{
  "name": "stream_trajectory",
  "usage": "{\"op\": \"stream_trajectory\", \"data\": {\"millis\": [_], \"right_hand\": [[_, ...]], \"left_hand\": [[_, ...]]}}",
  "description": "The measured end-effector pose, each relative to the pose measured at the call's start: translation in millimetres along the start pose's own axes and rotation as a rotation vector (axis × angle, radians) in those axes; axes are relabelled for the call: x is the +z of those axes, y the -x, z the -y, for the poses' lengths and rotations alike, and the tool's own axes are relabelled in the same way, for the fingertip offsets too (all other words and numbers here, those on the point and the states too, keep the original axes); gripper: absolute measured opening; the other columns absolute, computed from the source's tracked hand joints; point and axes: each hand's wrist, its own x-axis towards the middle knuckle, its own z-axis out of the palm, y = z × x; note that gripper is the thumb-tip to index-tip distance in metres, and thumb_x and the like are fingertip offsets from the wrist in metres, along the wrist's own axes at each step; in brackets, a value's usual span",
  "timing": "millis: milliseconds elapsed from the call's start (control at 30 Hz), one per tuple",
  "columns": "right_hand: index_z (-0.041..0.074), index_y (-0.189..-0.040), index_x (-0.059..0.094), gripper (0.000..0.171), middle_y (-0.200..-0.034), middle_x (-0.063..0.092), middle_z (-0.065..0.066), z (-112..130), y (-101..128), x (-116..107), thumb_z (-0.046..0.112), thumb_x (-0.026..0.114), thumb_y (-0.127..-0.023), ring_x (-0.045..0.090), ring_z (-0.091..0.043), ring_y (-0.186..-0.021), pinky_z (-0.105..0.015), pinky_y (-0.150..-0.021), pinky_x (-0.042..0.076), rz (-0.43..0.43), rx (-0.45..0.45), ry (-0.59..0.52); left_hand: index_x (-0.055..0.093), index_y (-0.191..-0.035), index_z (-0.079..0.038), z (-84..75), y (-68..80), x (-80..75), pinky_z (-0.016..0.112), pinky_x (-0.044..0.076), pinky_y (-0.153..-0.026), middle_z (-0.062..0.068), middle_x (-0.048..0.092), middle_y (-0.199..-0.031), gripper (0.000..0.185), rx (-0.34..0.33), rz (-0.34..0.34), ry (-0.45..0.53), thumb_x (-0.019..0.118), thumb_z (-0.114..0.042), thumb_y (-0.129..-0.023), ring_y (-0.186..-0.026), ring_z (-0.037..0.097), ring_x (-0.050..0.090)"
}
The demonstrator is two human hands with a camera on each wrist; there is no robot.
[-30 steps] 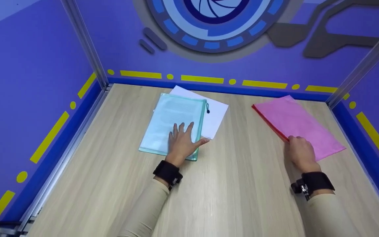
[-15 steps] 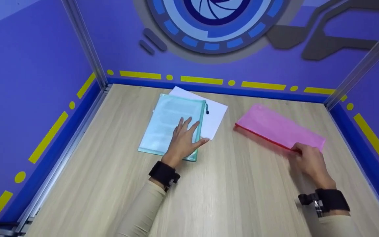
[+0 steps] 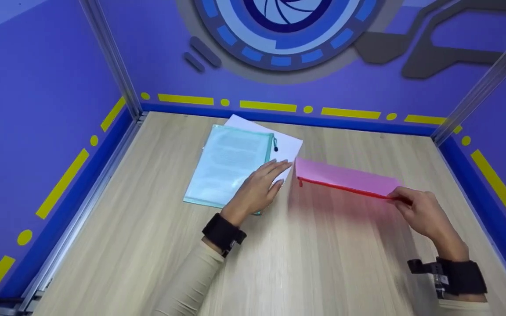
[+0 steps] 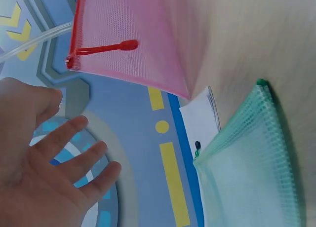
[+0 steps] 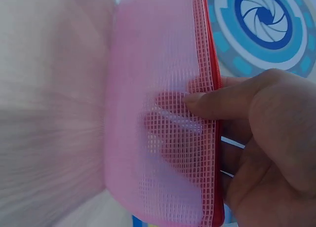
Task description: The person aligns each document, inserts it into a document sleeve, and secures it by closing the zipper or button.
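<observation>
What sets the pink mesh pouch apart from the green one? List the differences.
The pink pouch is lifted off the table, pinched by the right hand; the green pouch lies flat on a white sheet. The pink pouch has a red zip edge, the green a teal one. The green shows printed paper inside; the pink looks empty. Both are zipped mesh.

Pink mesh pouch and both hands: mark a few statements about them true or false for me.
1. The right hand pinches the pink mesh pouch by its zipper edge. True.
2. The pink mesh pouch lies flat on the wooden table. False: it is lifted and hangs from the right hand.
3. The left hand grips the pink mesh pouch. False: its fingers are straight, close to the pouch's end, holding nothing.
4. The green mesh pouch lies on a white sheet of paper. True.
5. The pink mesh pouch has a blue zipper. False: the zipper is red.
</observation>
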Motion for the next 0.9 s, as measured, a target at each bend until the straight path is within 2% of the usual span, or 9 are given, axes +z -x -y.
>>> {"op": "stream_trajectory", "data": {"millis": [133,333,533,600,667,700,767,833,900], "right_hand": [[0.008,-0.098,0.077,0.021,-0.089,0.076,-0.005,5.4,-0.2,-0.2,-0.01,0.072,-0.091,0.059,-0.015,-0.074,-0.013,-0.069,0.044,0.006,-0.02,-0.007],[0.009,-0.098,0.076,0.024,-0.089,0.075,-0.004,4.6,5.8,2.8,-0.013,0.073,-0.089,0.06,-0.012,-0.075,-0.009,-0.07,0.043,0.001,-0.016,-0.033],[0.007,-0.101,0.075,0.018,-0.093,0.075,-0.01,2.4,8.5,4.3,-0.008,0.073,-0.093,0.067,-0.022,-0.082,-0.003,-0.079,0.041,-0.017,0.028,-0.055],[0.003,-0.106,0.074,0.018,-0.099,0.076,-0.016,4.3,7.8,4.7,-0.008,0.075,-0.091,0.07,-0.031,-0.089,-0.013,-0.085,0.048,-0.077,0.019,-0.029],[0.0,-0.114,0.073,0.03,-0.111,0.074,-0.02,9.3,5.5,5.8,-0.007,0.08,-0.087,0.068,-0.039,-0.103,-0.032,-0.095,0.051,-0.171,-0.01,0.016],[-0.001,-0.119,0.071,0.03,-0.119,0.072,-0.021,13.6,4.1,6.6,0.003,0.081,-0.091,0.065,-0.043,-0.11,-0.043,-0.099,0.05,-0.22,-0.027,0.042],[-0.003,-0.126,0.069,0.039,-0.13,0.067,-0.025,25.7,0.4,10.1,0.02,0.079,-0.097,0.059,-0.047,-0.117,-0.06,-0.094,0.045,-0.342,-0.077,0.088],[-0.004,-0.125,0.069,0.046,-0.13,0.064,-0.028,41.0,-4.1,14.8,0.035,0.073,-0.101,0.056,-0.048,-0.115,-0.056,-0.091,0.044,-0.476,-0.133,0.103],[-0.006,-0.117,0.07,0.052,-0.118,0.065,-0.028,58.0,-8.8,20.3,0.045,0.065,-0.104,0.059,-0.046,-0.104,-0.047,-0.084,0.045,-0.598,-0.194,0.096]], "left_hand": [[0.06,-0.152,-0.014,-3.7,-6.3,3.8,0.041,0.039,-0.119,0.002,0.061,-0.151,0.045,0.052,0.027,0.013,0.063,-0.01,-0.107,-0.148,0.027,0.049],[0.071,-0.14,-0.016,-5.8,-17.4,15.3,0.034,0.046,-0.112,-0.001,0.072,-0.134,0.035,0.084,0.052,0.034,0.068,-0.014,-0.105,-0.135,0.019,0.061],[0.078,-0.13,-0.015,-8.7,-26.2,26.5,0.022,0.054,-0.098,-0.003,0.078,-0.12,0.028,0.085,0.004,0.062,0.071,-0.016,-0.103,-0.111,0.007,0.072],[0.078,-0.129,-0.014,-11.5,-29.2,28.9,0.022,0.055,-0.095,-0.002,0.078,-0.12,0.027,0.096,-0.049,0.057,0.07,-0.017,-0.104,-0.109,0.007,0.073],[0.079,-0.127,-0.015,-14.7,-32.6,31.6,0.023,0.057,-0.091,-0.001,0.079,-0.117,0.025,0.123,-0.119,0.026,0.07,-0.017,-0.104,-0.105,0.009,0.074],[0.08,-0.125,-0.015,-16.8,-34.1,33.2,0.023,0.058,-0.088,-0.001,0.079,-0.115,0.023,0.132,-0.156,0.012,0.071,-0.017,-0.104,-0.103,0.01,0.075],[0.081,-0.122,-0.014,-21.6,-36.9,35.9,0.023,0.059,-0.084,-0.002,0.08,-0.108,0.021,0.15,-0.226,-0.007,0.071,-0.016,-0.104,-0.096,0.009,0.076],[0.081,-0.12,-0.013,-26.8,-39.2,38.2,0.022,0.059,-0.083,-0.002,0.081,-0.106,0.019,0.162,-0.287,-0.012,0.071,-0.015,-0.104,-0.094,0.01,0.076],[0.081,-0.118,-0.011,-32.6,-41.4,38.5,0.021,0.058,-0.085,-0.001,0.081,-0.104,0.018,0.159,-0.34,0.009,0.071,-0.015,-0.104,-0.094,0.009,0.076]]}}
